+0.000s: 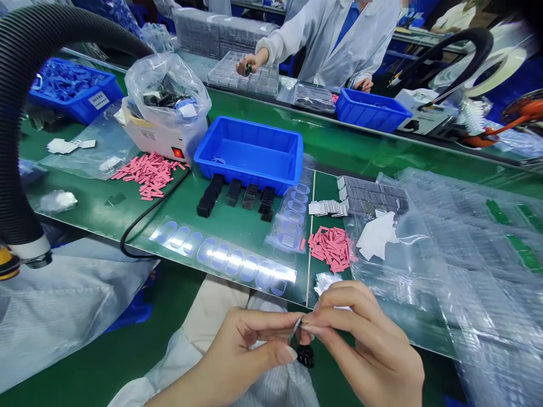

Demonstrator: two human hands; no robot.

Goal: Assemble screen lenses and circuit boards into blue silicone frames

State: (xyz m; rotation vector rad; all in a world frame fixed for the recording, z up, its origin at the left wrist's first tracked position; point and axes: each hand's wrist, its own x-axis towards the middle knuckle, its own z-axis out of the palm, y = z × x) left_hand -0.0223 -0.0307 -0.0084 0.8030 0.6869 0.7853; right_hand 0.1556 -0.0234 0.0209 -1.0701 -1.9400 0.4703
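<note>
Above my lap, just off the bench's front edge, my left hand (pixel 241 353) pinches a small thin plate (pixel 294 332) between thumb and fingers. The plate is tilted and seen almost edge-on. A black ribbed piece (pixel 305 356) hangs just below it; whether the two are joined I cannot tell. My right hand (pixel 365 339) has its thumb and fingertips closed at the plate's upper end, and what lies between them is too small to make out. Beyond the hands lie a pile of pink strips (pixel 331 249) and a strip of clear film with oval outlines (pixel 220 254).
A blue bin (pixel 250 148) stands mid-bench, with stacked black pieces (pixel 209 196) before it. Clear trays (pixel 479 254) cover the right side. A black hose (pixel 17 113) arches at left, near a white device (pixel 156 133). Across the bench, a person in white (pixel 331 39) works.
</note>
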